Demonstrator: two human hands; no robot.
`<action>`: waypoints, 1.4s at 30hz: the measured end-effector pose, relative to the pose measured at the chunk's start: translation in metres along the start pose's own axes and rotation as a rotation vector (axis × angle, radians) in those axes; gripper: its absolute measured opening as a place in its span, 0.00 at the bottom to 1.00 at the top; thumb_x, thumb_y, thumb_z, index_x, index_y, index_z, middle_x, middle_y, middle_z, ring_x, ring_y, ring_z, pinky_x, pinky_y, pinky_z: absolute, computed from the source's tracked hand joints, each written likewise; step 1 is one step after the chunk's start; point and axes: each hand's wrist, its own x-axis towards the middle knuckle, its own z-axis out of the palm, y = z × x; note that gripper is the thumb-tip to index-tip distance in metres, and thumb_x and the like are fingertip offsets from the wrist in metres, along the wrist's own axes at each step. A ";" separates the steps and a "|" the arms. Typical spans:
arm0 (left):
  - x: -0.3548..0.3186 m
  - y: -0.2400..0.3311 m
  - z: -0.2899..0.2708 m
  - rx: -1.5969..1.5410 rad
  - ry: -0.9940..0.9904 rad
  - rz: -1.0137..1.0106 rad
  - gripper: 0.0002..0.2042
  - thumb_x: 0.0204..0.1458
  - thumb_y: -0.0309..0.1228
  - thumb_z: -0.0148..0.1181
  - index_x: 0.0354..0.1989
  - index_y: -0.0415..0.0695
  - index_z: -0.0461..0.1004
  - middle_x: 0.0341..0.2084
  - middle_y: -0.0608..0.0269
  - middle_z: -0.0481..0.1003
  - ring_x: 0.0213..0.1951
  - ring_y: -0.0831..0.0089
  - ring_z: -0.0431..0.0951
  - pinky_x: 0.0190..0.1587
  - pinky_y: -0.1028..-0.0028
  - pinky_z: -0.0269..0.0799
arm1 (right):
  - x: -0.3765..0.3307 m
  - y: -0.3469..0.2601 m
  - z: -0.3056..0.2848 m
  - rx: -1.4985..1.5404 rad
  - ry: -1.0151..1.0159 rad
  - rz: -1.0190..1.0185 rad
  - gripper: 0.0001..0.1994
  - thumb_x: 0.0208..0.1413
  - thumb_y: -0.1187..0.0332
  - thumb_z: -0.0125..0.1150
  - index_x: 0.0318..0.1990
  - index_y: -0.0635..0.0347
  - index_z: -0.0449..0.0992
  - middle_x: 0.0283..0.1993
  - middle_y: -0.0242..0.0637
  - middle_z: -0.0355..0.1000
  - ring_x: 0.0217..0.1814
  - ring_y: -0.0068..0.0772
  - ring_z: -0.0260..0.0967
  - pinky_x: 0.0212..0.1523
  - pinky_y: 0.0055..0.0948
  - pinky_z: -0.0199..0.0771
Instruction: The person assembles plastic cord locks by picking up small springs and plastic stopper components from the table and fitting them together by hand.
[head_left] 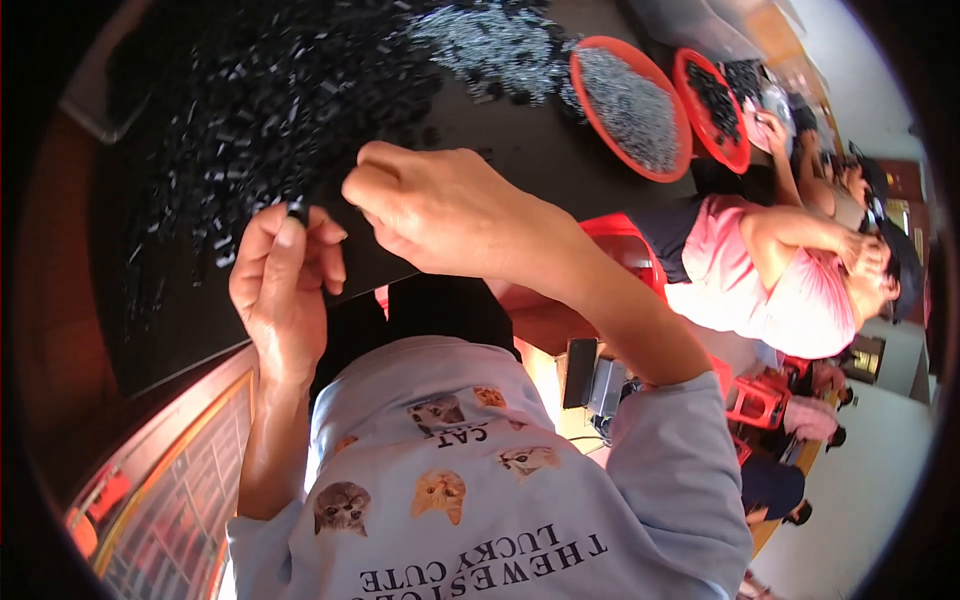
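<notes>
The left hand pinches a small black bit up at its tips. The right hand, just beside it, is curled up; I cannot tell if it holds anything. Farther off are a black pile, a silver pile and a red bowl.

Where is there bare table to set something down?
Bare dark tabletop lies between the right hand and the red bowl of silver pieces. Crowded: black pieces beyond the left hand, and the silver pile beside that bowl.
</notes>
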 end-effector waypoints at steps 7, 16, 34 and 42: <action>0.000 0.003 -0.005 0.054 -0.069 -0.036 0.10 0.64 0.33 0.50 0.41 0.38 0.72 0.32 0.58 0.76 0.23 0.79 0.69 0.24 0.81 0.63 | 0.006 0.003 0.000 0.715 0.293 0.167 0.07 0.55 0.82 0.57 0.41 0.64 0.75 0.31 0.32 0.71 0.29 0.22 0.69 0.28 0.21 0.71; -0.002 0.002 -0.006 -0.026 -0.173 -0.078 0.09 0.65 0.31 0.49 0.42 0.38 0.73 0.32 0.62 0.77 0.24 0.83 0.69 0.27 0.82 0.64 | 0.019 -0.016 -0.022 1.073 0.121 0.418 0.06 0.60 0.75 0.59 0.33 0.70 0.74 0.25 0.32 0.73 0.28 0.17 0.72 0.27 0.19 0.70; 0.000 0.005 -0.009 0.009 -0.165 -0.105 0.09 0.65 0.31 0.49 0.40 0.38 0.73 0.30 0.66 0.76 0.25 0.84 0.69 0.25 0.83 0.64 | 0.005 -0.018 -0.015 0.370 0.196 0.038 0.20 0.48 0.82 0.59 0.51 0.61 0.74 0.36 0.39 0.70 0.31 0.40 0.73 0.27 0.34 0.74; 0.001 0.004 -0.007 0.081 -0.168 -0.099 0.09 0.65 0.31 0.50 0.39 0.39 0.73 0.28 0.69 0.75 0.24 0.86 0.68 0.25 0.84 0.63 | -0.019 0.029 -0.024 0.277 0.274 0.361 0.07 0.58 0.77 0.60 0.43 0.65 0.76 0.31 0.33 0.71 0.30 0.20 0.68 0.31 0.19 0.66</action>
